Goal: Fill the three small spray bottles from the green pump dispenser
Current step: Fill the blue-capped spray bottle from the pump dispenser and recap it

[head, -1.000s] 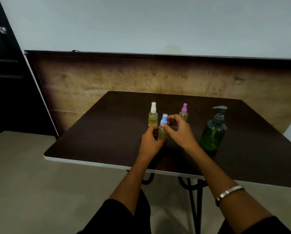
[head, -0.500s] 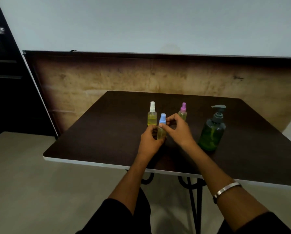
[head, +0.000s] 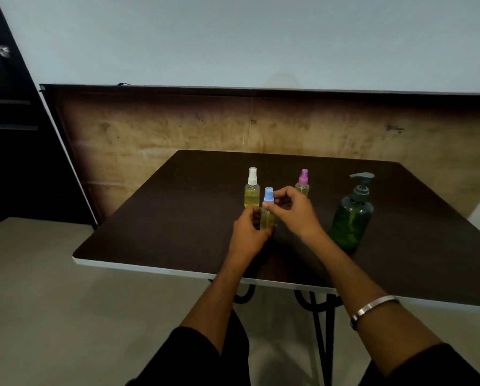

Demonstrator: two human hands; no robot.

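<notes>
Head view, blue-capped spray bottle [head: 267, 215] upright, both hands gripping.

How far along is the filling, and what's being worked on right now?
Looks done: the white-capped bottle stands capped with yellow liquid inside; the pink-capped bottle, partly hidden, is capped too.

In hand: the left hand grips the blue-capped bottle, which also holds liquid, while the right hand pinches its cap.

Left: apparently just finishing that cap. The green pump dispenser stands untouched.
</notes>
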